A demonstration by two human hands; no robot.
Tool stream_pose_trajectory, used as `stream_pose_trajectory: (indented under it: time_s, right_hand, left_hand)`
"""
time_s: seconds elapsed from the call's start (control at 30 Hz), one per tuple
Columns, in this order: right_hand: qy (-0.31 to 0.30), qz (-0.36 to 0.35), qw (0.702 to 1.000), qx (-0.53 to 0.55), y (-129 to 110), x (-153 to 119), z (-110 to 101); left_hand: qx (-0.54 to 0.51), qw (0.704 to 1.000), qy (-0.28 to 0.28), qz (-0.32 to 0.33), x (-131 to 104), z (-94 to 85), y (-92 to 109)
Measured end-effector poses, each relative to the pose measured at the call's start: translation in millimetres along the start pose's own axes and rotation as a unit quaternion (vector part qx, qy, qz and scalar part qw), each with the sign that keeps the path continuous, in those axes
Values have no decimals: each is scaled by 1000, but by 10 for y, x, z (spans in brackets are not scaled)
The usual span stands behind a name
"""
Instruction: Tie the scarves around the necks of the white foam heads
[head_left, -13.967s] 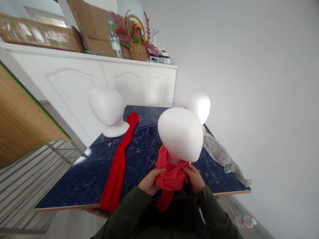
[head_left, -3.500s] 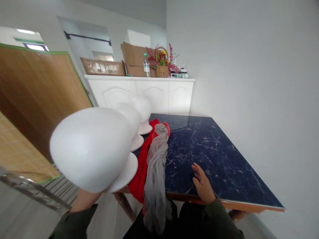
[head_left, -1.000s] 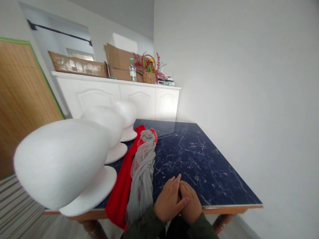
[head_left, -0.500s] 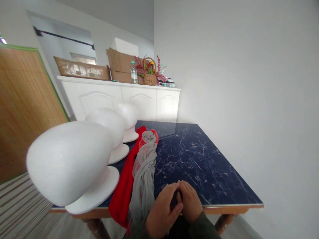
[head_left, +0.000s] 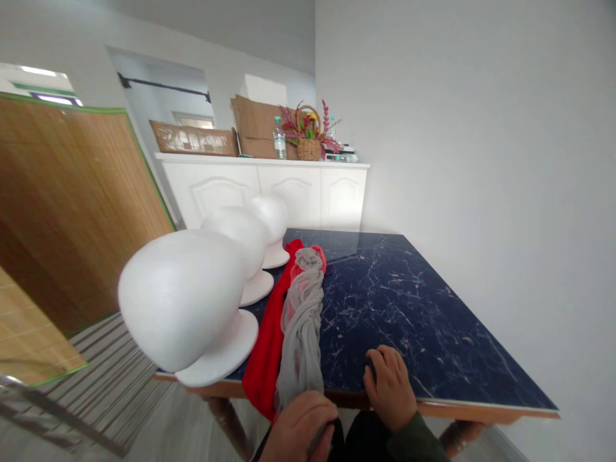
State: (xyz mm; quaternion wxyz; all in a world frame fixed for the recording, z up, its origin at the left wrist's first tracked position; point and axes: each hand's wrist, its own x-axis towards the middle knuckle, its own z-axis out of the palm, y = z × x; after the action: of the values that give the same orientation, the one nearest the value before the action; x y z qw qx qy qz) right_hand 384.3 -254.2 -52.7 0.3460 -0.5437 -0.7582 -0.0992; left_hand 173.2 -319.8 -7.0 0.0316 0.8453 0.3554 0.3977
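1. Head view, right hand: the right hand (head_left: pixel 391 387) is resting palm down on the near edge of the dark blue marbled table (head_left: pixel 409 308). Its fingers (head_left: pixel 380 364) are curling loosely onto the tabletop and are gripping nothing.
2. Head view, left hand: the left hand (head_left: pixel 301 427) is sitting below the table edge at the bottom of the picture, touching the hanging end of the grey scarf (head_left: pixel 302 321). Its fingers are bending inward, but I cannot tell whether they are actually closing on the cloth.
3. Head view, scarves: the grey scarf is lying lengthwise on the left part of the table, running from near the far head down over the near edge. It is lying partly on the red scarf (head_left: pixel 269 333), which is showing along its left side and also drooping over the edge.
4. Head view, foam heads: three white foam heads are standing in a row along the table's left edge, the nearest foam head (head_left: pixel 185 301) looming large, the middle foam head (head_left: pixel 238 237) behind it and the far foam head (head_left: pixel 272 218) beyond.
5. Head view, background: a white sideboard (head_left: pixel 269 189) is standing against the far wall, carrying cardboard boxes (head_left: pixel 255 125), a water bottle (head_left: pixel 278 138) and a flower basket (head_left: pixel 309 135).
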Motion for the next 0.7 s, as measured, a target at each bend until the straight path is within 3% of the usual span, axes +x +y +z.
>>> stream_pose_trajectory:
  time_s: [0.13, 0.23, 0.33, 0.43, 0.57, 0.7]
  right_hand:
    - [-45, 7, 999, 30, -39, 48, -62]
    - [-48, 13, 998, 38, -54, 69, -76]
    - [-50, 15, 998, 41, -47, 57, -53]
    - [-40, 7, 998, 41, -17, 29, -4]
    - [-15, -13, 999, 33, 15, 7, 27]
    - [-44, -12, 998, 34, 10, 18, -9]
  left_hand:
    - [-58, 995, -82, -18, 404, 266, 110]
    - [-60, 993, -106, 3, 541, 265, 109]
    - [-10, 999, -36, 27, 374, 84, -17]
    - [82, 994, 65, 11, -25, -231, -274]
    - [212, 955, 175, -116, -566, -682, -625]
    - [271, 868, 276, -312, -795, -955, -880]
